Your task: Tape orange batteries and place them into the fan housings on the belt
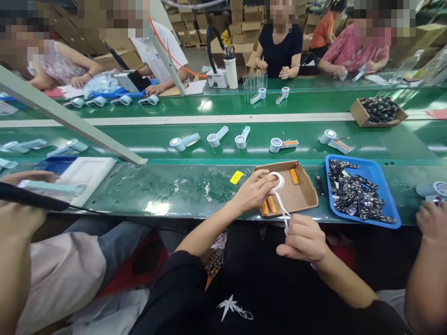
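My left hand (254, 190) grips the round head of a white hand-held fan casing (279, 186) over a shallow cardboard tray (306, 194). My right hand (303, 239) is closed around the lower end of the same casing's handle, near the table's front edge. Orange battery cells (268, 205) lie in the tray, some at its near end and one (294, 176) at its far end. A blue plastic tray (375, 173) full of small dark circuit boards sits just right of the cardboard tray.
Several white fan units (216, 137) ride the green conveyor belt (139, 139) beyond the tray. A yellow tag (236, 177) lies on the bench. Other workers sit across the belt and on both sides; a neighbour's hand (431, 220) is at right. A cardboard box of dark parts (379, 111) stands far right.
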Demonstrator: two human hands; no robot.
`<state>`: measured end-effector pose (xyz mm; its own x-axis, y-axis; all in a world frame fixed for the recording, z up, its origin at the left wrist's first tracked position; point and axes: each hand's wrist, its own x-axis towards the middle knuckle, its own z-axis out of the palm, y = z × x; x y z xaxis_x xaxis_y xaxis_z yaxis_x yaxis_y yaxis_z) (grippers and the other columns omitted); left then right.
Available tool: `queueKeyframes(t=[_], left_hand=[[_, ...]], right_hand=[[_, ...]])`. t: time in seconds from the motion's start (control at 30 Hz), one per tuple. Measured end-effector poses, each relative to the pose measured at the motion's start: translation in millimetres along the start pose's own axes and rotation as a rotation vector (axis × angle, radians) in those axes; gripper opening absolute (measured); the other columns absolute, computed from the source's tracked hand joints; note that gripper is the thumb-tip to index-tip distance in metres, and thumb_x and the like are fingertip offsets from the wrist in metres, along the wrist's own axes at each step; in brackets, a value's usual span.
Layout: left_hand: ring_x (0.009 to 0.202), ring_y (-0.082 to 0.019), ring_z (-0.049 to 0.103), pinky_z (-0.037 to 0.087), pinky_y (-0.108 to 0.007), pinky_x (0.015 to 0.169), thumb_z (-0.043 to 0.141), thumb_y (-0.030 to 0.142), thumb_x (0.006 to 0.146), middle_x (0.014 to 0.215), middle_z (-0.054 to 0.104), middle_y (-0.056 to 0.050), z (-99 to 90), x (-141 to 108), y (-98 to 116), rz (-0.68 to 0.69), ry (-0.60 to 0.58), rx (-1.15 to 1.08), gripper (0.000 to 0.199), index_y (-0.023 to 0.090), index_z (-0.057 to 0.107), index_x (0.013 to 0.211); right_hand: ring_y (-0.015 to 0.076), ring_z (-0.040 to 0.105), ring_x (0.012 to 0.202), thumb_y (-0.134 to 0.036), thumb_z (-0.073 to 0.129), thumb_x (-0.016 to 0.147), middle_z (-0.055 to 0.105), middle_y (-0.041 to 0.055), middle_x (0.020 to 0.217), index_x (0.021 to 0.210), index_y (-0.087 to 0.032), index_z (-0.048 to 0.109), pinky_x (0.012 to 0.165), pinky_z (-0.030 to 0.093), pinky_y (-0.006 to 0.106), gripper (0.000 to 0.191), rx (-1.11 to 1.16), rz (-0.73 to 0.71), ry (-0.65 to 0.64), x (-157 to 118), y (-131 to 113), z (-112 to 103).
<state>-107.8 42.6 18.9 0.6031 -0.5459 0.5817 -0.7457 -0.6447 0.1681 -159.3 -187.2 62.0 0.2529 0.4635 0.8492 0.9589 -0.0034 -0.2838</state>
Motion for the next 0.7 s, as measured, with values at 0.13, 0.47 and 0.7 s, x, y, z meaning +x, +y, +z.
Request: queueKeyframes(t=[0.13,0.47,0.7], left_hand=[[0.155,-0.033,0.055,0.056,-0.061,0.124,0.050,0.041,0.114,0.131,0.076,-0.015,-14.2,-31,11,-0.057,0.006,-0.123,0.028,0.022,0.069,0.124],[0.129,-0.031,0.068,0.054,-0.061,0.119,0.053,0.024,0.110,0.125,0.078,-0.014,3.1,-78,10,-0.292,0.212,-0.068,0.025,0.020,0.067,0.130],[0.110,-0.028,0.067,0.059,-0.049,0.100,0.057,0.035,0.111,0.103,0.072,-0.009,-3.6,-81,18,-0.284,0.422,0.020,0.019,0.020,0.066,0.116]], right_hand=[[0.0131,0.044,0.054,-0.030,0.066,0.110,0.052,-0.0033,0.057,0.075,-0.023,0.057,0.051,0.034,0.032,0.037,0.178,0.011,-0.012,10,-11,5],[0.0124,0.051,0.059,-0.037,0.084,0.099,0.055,-0.0045,0.063,0.076,-0.022,0.062,0.056,0.041,0.030,0.036,0.449,0.046,-0.441,21,-19,-2],[0.0212,0.071,0.081,-0.035,0.071,0.105,0.071,0.0029,0.084,0.098,-0.026,0.076,0.074,0.059,0.038,0.012,0.056,0.296,0.312,10,14,-24]])
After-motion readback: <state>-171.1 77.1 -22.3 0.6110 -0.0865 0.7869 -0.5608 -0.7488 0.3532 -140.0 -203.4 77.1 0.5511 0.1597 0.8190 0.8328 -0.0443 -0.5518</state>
